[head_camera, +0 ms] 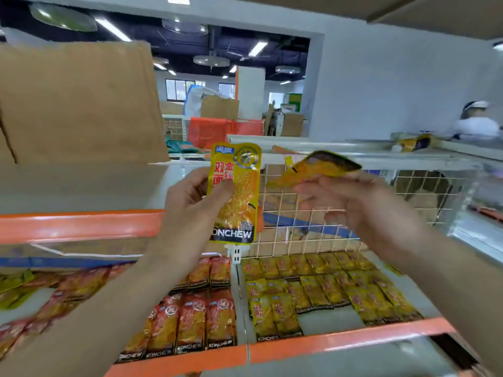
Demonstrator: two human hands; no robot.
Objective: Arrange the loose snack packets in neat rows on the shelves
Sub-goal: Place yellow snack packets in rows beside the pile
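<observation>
We see glossy plastic film on the upright yellow KONCHEW packet [234, 191], the tilted yellow packet [322, 167] at 1 o'clock and the red packets [196, 322] at 6 o'clock. The cardboard box [76, 102] at 10 o'clock is matt; the white wire grid [296, 213] looks metal.

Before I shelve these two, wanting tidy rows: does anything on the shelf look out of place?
Yes. On the shelf, far left, loose packets, red and yellow mixed, lie tilted in a heap, unlike the straight red rows and yellow rows. The yellow front row has a bare gap.
</observation>
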